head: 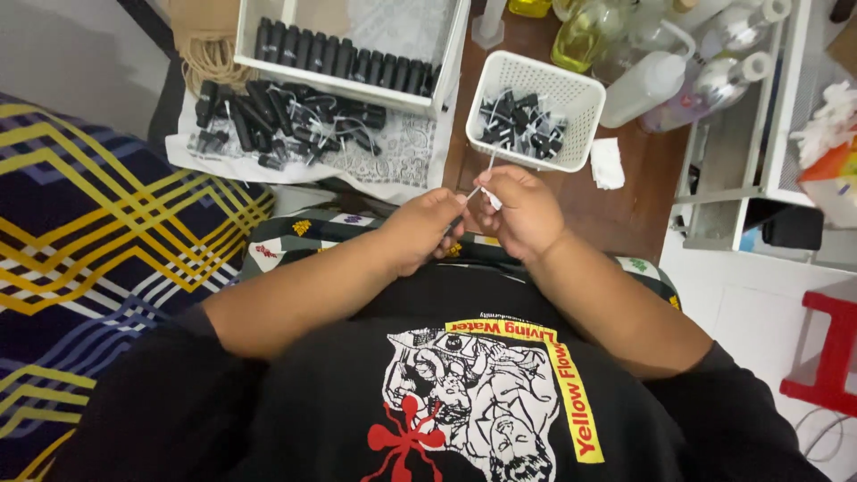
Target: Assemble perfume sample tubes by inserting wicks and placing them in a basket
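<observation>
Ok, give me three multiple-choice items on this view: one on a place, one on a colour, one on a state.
1. Where is the white basket of black spray tops?
A. On the brown table, beyond the hands
B. On the patterned bedspread
C. On the red stool

2. What colour are the small bottles lined up in the white tray?
A. White
B. Black
C. Yellow

3. How do the hands stand?
A. Apart, both empty
B. One inside the basket
C. Close together, pinching a thin white tube

Answers: 1 A, the basket sits on wood by the clear bottles. 2 B, the row is dark. 3 C, left hand and right hand meet around the tube.
</observation>
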